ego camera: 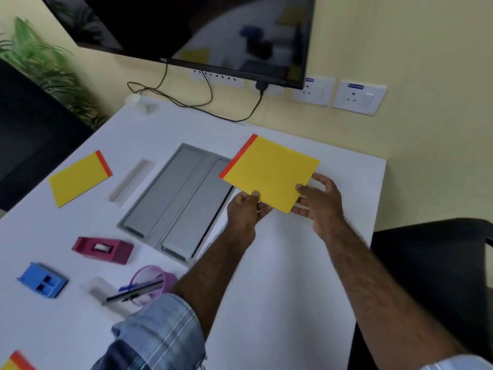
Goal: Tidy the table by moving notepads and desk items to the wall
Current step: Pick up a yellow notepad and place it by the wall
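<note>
white table (293, 263), notepad (269, 172) in both hands' grip

A pale yellow wall (400, 36) stood at twelve o'clock, bearing a dark monitor (186, 28) and white sockets (359, 96). A potted plant (40, 62) filled ten o'clock; a black chair (432, 263) sat at four o'clock.

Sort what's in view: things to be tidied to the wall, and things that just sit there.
To tidy: held yellow notepad, second notepad, third at the near edge, maroon tape dispenser, blue item, pink pen cup.

Staying put: monitor, grey cable tray, wall sockets, plant.
</note>
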A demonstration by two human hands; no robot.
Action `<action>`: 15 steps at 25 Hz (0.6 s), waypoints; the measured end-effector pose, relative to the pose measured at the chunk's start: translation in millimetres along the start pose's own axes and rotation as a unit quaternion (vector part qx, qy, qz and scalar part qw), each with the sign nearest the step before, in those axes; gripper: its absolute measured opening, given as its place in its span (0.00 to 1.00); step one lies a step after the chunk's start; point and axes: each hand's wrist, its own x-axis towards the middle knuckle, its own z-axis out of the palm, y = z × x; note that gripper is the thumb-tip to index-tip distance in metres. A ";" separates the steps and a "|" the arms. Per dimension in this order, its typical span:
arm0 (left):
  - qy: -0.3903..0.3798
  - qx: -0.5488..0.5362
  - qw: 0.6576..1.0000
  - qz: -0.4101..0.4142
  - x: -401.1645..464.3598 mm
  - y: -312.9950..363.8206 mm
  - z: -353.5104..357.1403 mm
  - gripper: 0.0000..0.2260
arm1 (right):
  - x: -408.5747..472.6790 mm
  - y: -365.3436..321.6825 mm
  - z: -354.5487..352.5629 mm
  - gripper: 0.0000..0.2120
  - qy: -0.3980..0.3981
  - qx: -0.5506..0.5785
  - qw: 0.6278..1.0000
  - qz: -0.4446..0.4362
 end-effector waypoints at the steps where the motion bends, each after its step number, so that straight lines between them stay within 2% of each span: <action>1: -0.011 0.005 1.000 -0.002 14.0 3.4 7.1 0.06 | 19.0 -2.5 3.8 0.26 0.014 -0.012 1.000 -0.007; 5: -0.037 0.015 0.999 -0.029 74.1 17.1 34.3 0.08 | 93.3 -8.4 15.6 0.25 0.033 -0.034 0.999 -0.013; 9: -0.030 0.030 0.998 -0.048 128.6 23.8 53.0 0.10 | 155.4 -4.0 26.3 0.25 0.045 -0.056 0.997 -0.007; 15: -0.024 0.032 0.997 -0.073 185.4 20.5 72.5 0.05 | 224.0 -0.5 34.6 0.25 0.063 -0.082 0.995 0.003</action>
